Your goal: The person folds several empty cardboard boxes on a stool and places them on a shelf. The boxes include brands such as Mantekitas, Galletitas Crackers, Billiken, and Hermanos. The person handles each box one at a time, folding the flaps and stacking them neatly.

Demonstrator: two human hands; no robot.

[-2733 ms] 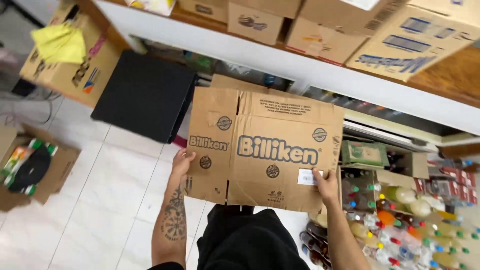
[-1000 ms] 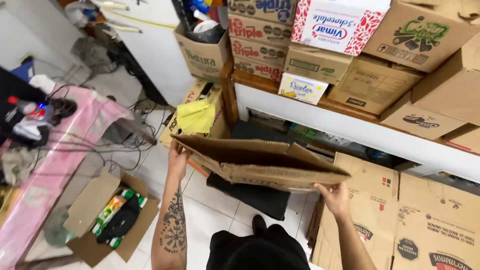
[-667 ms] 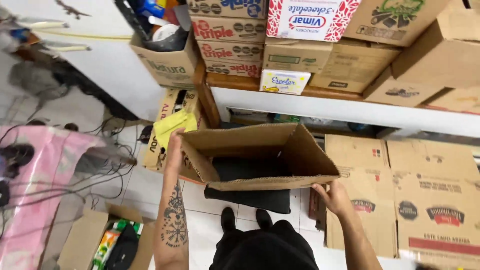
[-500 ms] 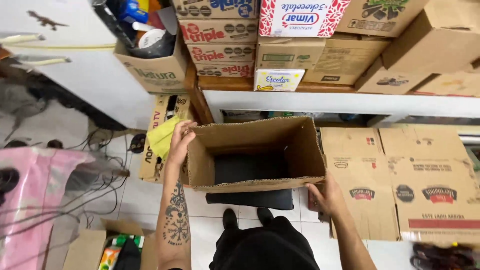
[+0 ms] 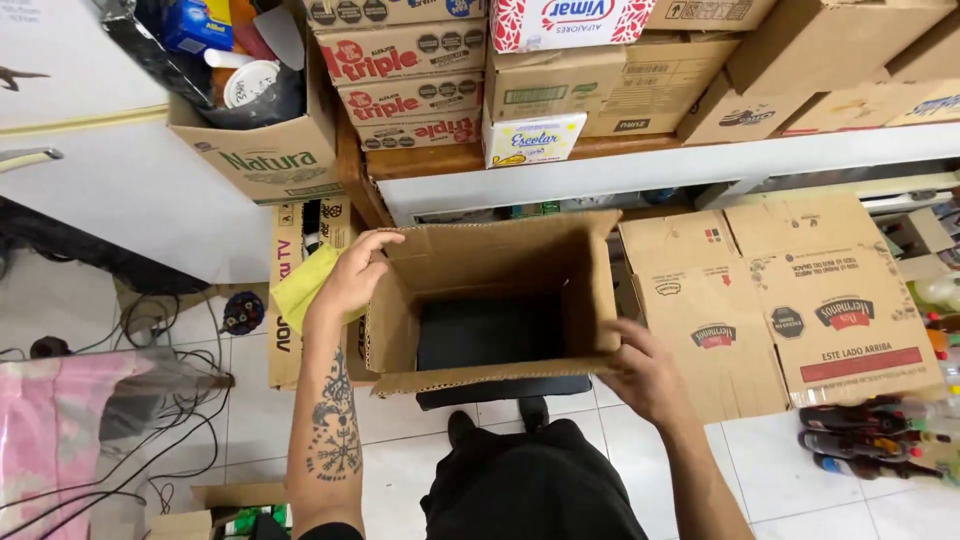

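An open cardboard box is held up in front of the person, above the tiled floor and just below a white shelf. It is squared into a tube, and a black mat on the floor shows through its open bottom. The left hand grips the box's left wall, fingers curled over the top edge. The right hand clasps the near right corner, with the thumb on the front wall. Flattened cartons lean against the shelf unit to the right of the box. Behind the left hand lies a yellow cloth on another carton. On the shelf stand stacked boxes, and a few bottles lie at the far right
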